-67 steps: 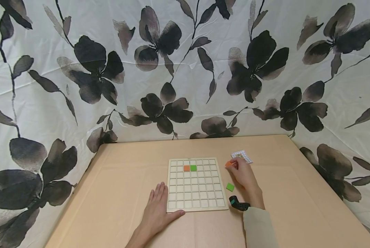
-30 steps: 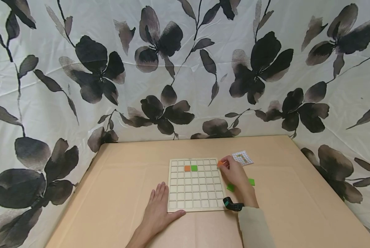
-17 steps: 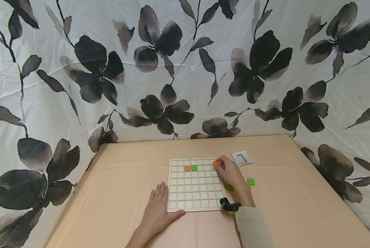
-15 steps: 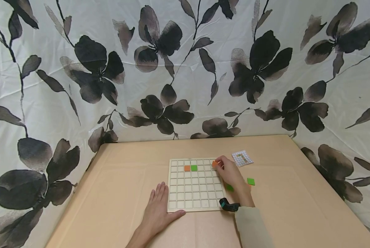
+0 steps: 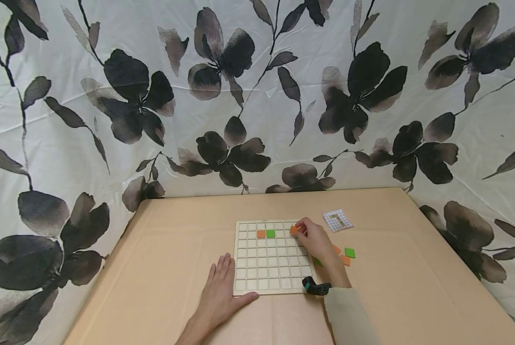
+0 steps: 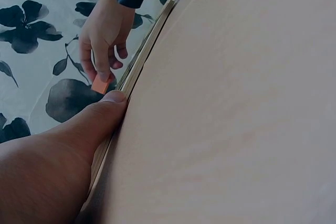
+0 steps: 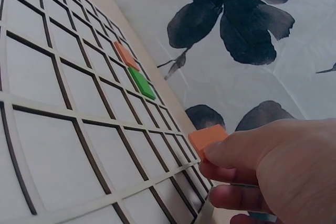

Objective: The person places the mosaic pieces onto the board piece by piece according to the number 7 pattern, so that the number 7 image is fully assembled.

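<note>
Between thumb and fingers, my right hand [image 5: 319, 242] pinches a square orange tile [image 5: 293, 230], held over the upper right part of a pale gridded board [image 5: 261, 273]. The right wrist view shows this tile [image 7: 207, 137] tilted, above the board's cells. An orange tile [image 5: 261, 234] and a green tile [image 5: 270, 234] sit side by side in the board's second row. My left hand [image 5: 216, 294] lies flat along the left side of the board, fingers straight. Its thumb [image 6: 113, 96] rests at the board's near edge.
Right of the board lie loose tiles: a green tile [image 5: 349, 252], an orange tile [image 5: 345, 260], another orange tile [image 5: 337, 249] and a partly hidden green tile [image 5: 317, 262]. A small printed grid card [image 5: 337, 220] lies behind them on the table [image 5: 175, 239]. Floral cloth hangs behind.
My right hand has carried the orange tile leftward from near the card to over the board. Loose tiles right of the forearm have come into view. The left hand stays in place.
</note>
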Demonstrator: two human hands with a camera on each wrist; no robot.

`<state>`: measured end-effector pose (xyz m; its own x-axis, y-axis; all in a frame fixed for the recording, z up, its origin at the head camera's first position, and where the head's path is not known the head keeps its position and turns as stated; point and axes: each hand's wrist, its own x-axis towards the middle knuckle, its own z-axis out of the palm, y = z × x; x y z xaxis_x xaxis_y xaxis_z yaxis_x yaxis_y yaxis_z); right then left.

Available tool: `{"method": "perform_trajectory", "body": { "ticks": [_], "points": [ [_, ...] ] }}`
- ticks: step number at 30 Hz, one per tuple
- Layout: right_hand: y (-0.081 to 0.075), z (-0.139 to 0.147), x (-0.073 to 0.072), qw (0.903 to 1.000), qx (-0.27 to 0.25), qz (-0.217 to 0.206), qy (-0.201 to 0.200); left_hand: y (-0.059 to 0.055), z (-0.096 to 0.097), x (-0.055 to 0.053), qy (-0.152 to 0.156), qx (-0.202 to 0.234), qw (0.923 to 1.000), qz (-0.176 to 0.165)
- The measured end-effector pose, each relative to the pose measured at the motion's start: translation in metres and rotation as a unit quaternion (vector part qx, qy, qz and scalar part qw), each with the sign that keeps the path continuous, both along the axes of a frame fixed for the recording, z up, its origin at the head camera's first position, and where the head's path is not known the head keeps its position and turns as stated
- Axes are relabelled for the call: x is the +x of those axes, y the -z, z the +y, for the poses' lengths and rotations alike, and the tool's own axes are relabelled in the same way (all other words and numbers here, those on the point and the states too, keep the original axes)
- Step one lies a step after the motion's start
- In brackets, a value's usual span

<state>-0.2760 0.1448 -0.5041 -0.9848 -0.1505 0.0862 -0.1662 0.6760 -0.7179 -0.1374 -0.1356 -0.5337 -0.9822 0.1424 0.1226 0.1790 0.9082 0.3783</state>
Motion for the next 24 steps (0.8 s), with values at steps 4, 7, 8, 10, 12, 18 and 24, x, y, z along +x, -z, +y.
{"method": "perform_trajectory", "body": {
  "ticks": [4,7,8,10,12,18,24],
  "points": [
    [0.001,-0.005,0.000,1.0000,0.003,0.003,-0.004,0.000,0.000,0.000,0.000,-0.001,1.0000,-0.001],
    [0.001,-0.009,0.000,0.9999,0.007,0.008,-0.007,0.001,0.000,0.000,-0.001,-0.003,1.0000,0.000],
    [0.001,-0.010,0.000,0.9999,0.009,0.009,-0.007,0.001,0.000,0.000,-0.001,-0.003,1.0000,0.001],
    [0.001,-0.012,0.000,0.9998,0.010,0.012,-0.009,0.001,0.000,0.001,-0.001,-0.004,1.0000,0.002],
    [0.001,-0.014,-0.001,0.9998,0.011,0.013,-0.009,0.001,0.000,0.000,-0.001,-0.005,1.0000,0.003],
    [0.006,-0.020,-0.003,0.9996,0.012,0.023,-0.012,0.001,0.001,0.000,-0.002,-0.008,1.0000,0.002],
    [0.009,-0.024,-0.004,0.9991,0.021,0.034,-0.011,0.001,0.001,-0.001,-0.001,-0.007,1.0000,0.003]
  ]
}}
